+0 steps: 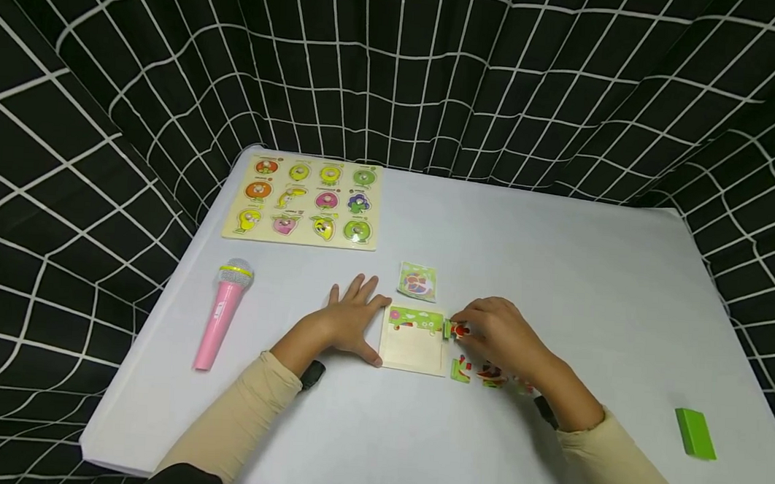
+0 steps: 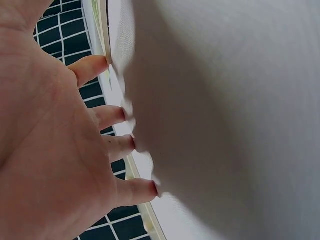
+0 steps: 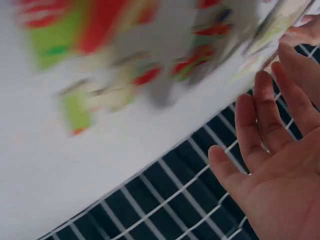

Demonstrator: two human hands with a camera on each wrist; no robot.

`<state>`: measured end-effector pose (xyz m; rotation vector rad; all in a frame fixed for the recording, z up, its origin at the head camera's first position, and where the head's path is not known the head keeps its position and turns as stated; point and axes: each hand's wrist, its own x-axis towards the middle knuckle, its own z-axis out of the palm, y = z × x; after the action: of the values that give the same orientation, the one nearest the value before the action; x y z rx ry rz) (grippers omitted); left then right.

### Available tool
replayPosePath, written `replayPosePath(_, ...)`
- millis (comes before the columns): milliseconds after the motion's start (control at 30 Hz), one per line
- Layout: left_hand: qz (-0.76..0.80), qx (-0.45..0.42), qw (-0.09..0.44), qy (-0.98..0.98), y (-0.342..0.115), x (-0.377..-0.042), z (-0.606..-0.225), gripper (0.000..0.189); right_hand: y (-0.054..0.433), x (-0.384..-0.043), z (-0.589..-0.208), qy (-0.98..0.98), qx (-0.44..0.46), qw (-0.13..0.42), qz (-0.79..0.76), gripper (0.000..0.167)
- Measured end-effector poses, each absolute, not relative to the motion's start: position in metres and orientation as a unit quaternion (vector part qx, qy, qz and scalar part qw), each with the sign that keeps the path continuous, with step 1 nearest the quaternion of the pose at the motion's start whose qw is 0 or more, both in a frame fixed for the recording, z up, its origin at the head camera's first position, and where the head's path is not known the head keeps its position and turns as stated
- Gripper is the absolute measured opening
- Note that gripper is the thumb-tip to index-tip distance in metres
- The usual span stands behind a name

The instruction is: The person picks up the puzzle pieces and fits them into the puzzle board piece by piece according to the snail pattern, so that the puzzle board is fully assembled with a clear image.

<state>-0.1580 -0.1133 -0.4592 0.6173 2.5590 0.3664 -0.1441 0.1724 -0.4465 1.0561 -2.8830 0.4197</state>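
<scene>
A small square wooden puzzle board lies mid-table, a green strip of pieces filling its top. My left hand has its fingers spread, with thumb and index finger touching the board's left corners. In the left wrist view, the fingertips of that hand rest on the white surface. At the board's right edge my right hand pinches a green and red puzzle piece. Below that hand lie more puzzle pieces, some partly hidden. The right wrist view shows several pieces, blurred, beside the hand.
Above the board lies a small picture card. A fruit peg puzzle occupies the back left, with a pink toy microphone in front of it. Far right is a green block. Black gridded curtains surround the table.
</scene>
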Motion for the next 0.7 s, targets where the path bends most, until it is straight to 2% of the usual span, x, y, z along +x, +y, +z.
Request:
replayPosePath(267,0.119,0.225,0.243,0.936,-0.112,-0.159,-0.463,0.108,0.126,-0.146,-0.449,-0.908,0.403,0.018,0.117,0.029)
replayPosePath(700,0.115,0.229,0.245,0.935,-0.115,-0.161,-0.461,0.109,0.096,-0.146,-0.462,-0.907,0.410,0.016,0.094,0.027)
